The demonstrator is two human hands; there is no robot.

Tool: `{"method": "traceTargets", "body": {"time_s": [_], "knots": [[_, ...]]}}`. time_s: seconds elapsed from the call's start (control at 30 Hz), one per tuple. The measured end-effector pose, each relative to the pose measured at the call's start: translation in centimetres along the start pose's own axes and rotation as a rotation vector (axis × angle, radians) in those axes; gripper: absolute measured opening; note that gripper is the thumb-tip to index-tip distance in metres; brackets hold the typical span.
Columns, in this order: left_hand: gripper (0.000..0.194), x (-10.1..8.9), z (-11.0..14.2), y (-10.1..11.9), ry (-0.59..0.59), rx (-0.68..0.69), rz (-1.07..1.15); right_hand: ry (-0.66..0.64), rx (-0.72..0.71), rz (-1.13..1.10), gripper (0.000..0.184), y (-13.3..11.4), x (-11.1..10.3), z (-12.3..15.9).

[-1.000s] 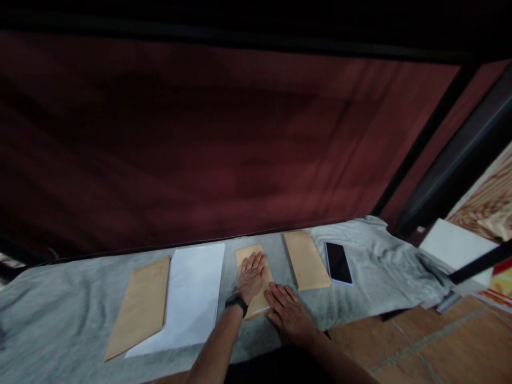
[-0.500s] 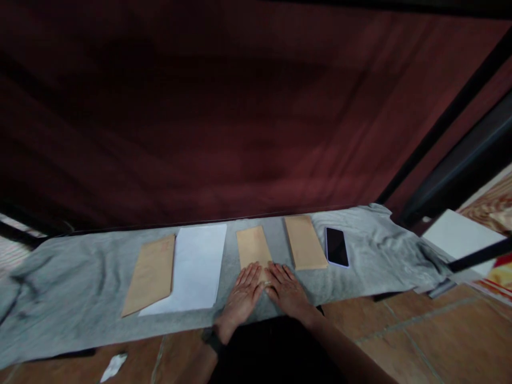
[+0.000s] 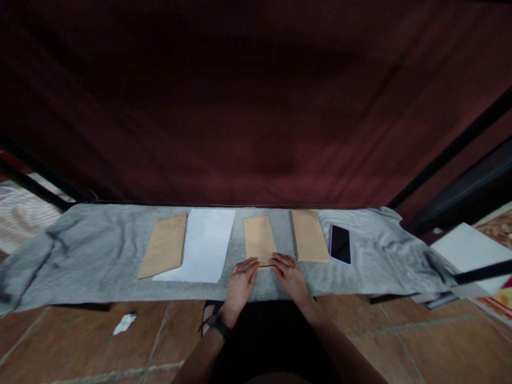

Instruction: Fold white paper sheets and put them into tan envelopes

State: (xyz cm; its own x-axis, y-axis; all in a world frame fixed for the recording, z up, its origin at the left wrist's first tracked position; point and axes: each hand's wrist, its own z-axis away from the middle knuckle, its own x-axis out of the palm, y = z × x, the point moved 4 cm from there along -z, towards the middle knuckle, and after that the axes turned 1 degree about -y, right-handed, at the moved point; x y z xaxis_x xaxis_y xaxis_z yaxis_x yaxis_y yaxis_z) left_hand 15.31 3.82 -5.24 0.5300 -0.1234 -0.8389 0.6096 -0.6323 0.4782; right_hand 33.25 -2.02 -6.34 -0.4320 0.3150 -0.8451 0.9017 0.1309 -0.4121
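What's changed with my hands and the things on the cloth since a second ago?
Your left hand moved back toward you, from the middle of the centre envelope to its near end; your right hand remains near that end. The phone, paper, left envelope and right envelope stayed put.

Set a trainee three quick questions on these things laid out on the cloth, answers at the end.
1. True or false: the phone lies screen up on the grey cloth.
2. Which wrist wears the dark band?
A) Left
B) Right
C) Neither
3. Fill in the blank: the left hand and right hand touch the near end of the middle brown paper ____.

Key: 1. True; 2. A; 3. envelope
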Motion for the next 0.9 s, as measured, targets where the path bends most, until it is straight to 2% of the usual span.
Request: {"method": "traceTargets", "body": {"time_s": [0.23,0.37,0.5,0.6,0.77,0.9], "knots": [[0.035,0.0,-0.1,0.3,0.043,-0.066,-0.001,0.063,0.068,-0.056,0.031,-0.5,0.0,-0.4],[0.041,0.1,0.0,0.2,0.022,-0.070,0.004,0.114,0.084,-0.013,0.037,-2.2,0.1,0.2],[0.041,0.1,0.2,0.3,0.002,-0.026,-0.006,0.009,-0.074,0.061,0.045,-5.2,1.1,2.3],[0.041,0.2,0.4,0.4,-0.007,-0.002,-0.035,-0.065,-0.116,0.104,0.051,-6.4,1.5,3.5],[0.046,0.2,0.6,0.3,-0.036,0.033,-0.098,-0.085,-0.071,0.141,0.050,-5.2,0.8,3.2],[0.045,0.5,0.9,0.6,-0.051,0.059,-0.143,-0.111,-0.105,0.146,0.052,-4.0,0.1,2.6]]}}
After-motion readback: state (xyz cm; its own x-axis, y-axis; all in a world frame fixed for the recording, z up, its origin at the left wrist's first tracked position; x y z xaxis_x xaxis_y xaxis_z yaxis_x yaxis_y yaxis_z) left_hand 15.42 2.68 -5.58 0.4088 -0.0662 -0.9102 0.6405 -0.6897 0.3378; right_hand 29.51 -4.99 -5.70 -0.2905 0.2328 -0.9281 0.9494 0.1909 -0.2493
